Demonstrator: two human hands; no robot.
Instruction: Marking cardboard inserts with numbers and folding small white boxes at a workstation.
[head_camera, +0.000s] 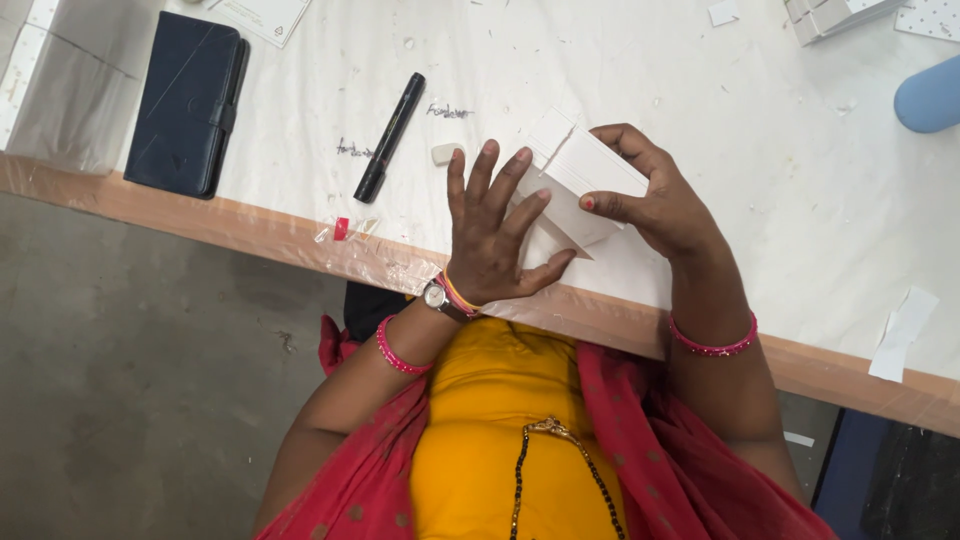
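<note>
Head view, left to right: a dark wallet case (187, 102) and black marker (390, 136) lie aside on the table (760, 150). My left hand (492, 235) presses flat, fingers spread, bracing the white box (585, 190); my right hand (655, 200) clasps its far edge (underside hidden).

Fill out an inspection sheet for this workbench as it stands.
Surface: white table, brown taped edge, littered with small scraps.
Job's things: white foam-board box.
Clutter: black marker, dark wallet case, white eraser, paper strip, blue cylinder.
Hands: left hand open, fingers spread against the box; right hand gripping the box.
Cables: nothing seen.
Surroundings: grey floor.
</note>
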